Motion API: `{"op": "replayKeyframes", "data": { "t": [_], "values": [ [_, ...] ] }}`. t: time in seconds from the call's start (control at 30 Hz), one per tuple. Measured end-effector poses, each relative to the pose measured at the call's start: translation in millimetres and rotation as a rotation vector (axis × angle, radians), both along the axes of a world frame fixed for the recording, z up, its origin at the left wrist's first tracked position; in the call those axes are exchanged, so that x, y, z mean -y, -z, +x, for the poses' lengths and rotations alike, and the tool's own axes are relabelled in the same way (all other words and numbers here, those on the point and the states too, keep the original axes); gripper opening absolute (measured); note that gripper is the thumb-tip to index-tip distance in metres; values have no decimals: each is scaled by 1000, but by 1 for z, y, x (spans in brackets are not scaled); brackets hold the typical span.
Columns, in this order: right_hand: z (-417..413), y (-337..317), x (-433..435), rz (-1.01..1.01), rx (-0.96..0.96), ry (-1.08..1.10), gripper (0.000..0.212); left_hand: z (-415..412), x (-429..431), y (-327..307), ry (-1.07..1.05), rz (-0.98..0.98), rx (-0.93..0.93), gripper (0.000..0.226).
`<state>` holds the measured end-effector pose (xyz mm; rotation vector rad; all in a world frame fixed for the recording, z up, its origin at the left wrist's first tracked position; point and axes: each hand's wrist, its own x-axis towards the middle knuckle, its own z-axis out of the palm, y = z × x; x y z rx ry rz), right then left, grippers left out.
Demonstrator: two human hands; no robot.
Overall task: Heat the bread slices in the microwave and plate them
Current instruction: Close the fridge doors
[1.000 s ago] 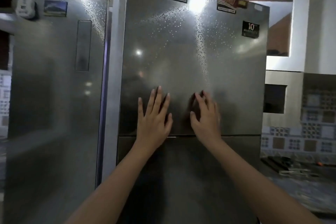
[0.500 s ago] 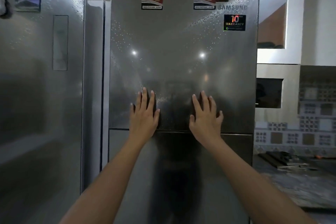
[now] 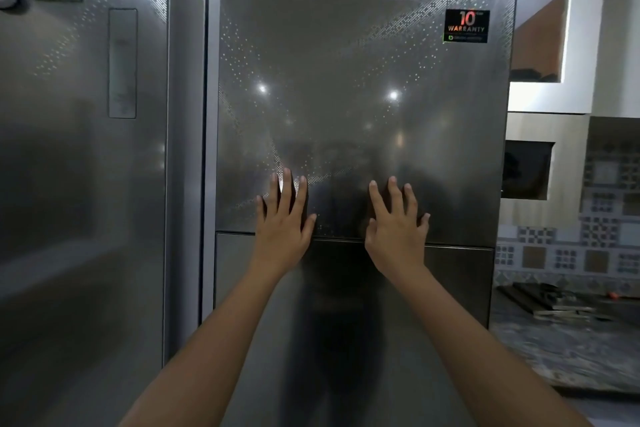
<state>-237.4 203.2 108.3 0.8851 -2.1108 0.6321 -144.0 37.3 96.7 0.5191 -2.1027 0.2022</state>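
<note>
A: Step in hand?
B: Fridge stage, judged. Left hand [image 3: 282,218] and right hand [image 3: 398,224] flat on upper fridge door [image 3: 363,80], fingers straight and spread, gripping nothing, just above seam with lower door [image 3: 453,288]. Pressing shut or about to open: cannot tell.
A: Bread slices?
B: Not in view. Microwave not seen either.
A: Next move?
B: If opening, calls for fingers hooked on a door edge; no handle visible on face.
A: Surroundings, obstructions?
B: 2nd fridge [image 3: 86,166] close on left. Desk [image 3: 561,347] on right, dark flat items [image 3: 554,302] at far side. Nothing seen blocking door.
</note>
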Motion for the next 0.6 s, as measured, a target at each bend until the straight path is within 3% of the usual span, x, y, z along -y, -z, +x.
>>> {"op": "replayKeyframes", "data": {
  "t": [0.2, 0.4, 0.6],
  "values": [
    [9, 8, 10, -3, 1, 22, 61, 11, 15, 21, -56, -105, 80, 62],
    [26, 21, 24, 6, -12, 35, 59, 36, 20, 44, 25, -25, 198, 61],
    [80, 31, 52, 87, 169, -53, 54, 97, 36, 45, 42, 87, 395, 59]
  ]
}}
